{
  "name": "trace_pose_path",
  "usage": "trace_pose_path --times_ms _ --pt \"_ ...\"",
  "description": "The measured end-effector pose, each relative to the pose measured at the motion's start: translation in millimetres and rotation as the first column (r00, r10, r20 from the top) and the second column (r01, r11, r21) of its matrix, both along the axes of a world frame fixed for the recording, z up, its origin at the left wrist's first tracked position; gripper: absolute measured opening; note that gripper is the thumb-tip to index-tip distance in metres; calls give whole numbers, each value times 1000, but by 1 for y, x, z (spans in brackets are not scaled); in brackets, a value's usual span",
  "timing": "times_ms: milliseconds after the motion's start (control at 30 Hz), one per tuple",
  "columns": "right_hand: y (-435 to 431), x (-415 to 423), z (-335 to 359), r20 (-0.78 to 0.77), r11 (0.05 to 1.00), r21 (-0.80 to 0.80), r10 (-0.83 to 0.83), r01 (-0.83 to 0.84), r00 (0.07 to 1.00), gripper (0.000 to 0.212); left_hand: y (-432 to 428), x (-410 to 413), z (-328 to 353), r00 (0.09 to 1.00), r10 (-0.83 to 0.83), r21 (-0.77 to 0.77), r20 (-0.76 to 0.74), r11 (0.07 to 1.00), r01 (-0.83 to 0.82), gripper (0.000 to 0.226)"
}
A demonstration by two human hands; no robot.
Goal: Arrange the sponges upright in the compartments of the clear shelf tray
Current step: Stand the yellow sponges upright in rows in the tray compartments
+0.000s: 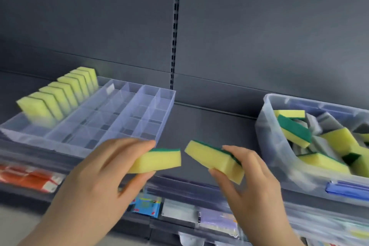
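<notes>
The clear shelf tray [167, 114] at 10 o'clock is holding a row of upright sponges [60, 96] in its leftmost compartment, the translucent bin [267, 136] at 3 o'clock is holding loose sponges [295, 130], and at 6 o'clock the left hand [103, 168] is pinching a rectangular foam sponge [159, 161] while the right hand [251, 170] is pinching a second sponge [211, 158].

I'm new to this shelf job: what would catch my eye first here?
In front, the left hand grips one sponge, the right hand a second sponge. Beyond, a row of sponges stands upright along the clear tray's left side; a bin at right holds a loose heap of sponges.
</notes>
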State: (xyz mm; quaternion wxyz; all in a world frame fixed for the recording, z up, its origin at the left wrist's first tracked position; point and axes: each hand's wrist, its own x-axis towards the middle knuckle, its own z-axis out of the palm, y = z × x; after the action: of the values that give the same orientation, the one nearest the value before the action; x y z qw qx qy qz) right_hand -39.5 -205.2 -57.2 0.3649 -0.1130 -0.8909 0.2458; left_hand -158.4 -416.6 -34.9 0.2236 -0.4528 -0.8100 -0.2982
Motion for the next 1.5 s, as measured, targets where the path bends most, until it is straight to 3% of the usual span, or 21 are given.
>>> trace_pose_path --times_ms 233,400,667,833,1000,1267,1500 --pt "-53 -95 8 81 983 53 172 -177 982 37 -63 -66 -5 985 165 -9 45 986 -164 39" --pt "-58 -162 4 125 950 59 299 -307 946 36 -72 -111 -11 971 239 -56 -17 969 -240 37" --pt "-81 -240 5 158 919 63 375 -388 913 41 -120 -160 -8 949 315 -73 -24 946 -316 36" --pt "-115 -271 4 165 932 65 343 -357 925 38 -150 -197 -15 953 301 -63 -22 951 -302 30" --pt "-172 -299 1 147 952 25 298 -305 943 39 -198 -252 -24 981 189 -45 36 981 -187 31" --pt "-277 -340 -2 88 994 -57 93 -89 992 48 -284 -341 -18 998 45 -65 33 997 -43 42" --pt "-320 -363 -4 216 997 -77 17 0 976 37 -326 -365 -25 995 -14 -87 96 996 22 46"
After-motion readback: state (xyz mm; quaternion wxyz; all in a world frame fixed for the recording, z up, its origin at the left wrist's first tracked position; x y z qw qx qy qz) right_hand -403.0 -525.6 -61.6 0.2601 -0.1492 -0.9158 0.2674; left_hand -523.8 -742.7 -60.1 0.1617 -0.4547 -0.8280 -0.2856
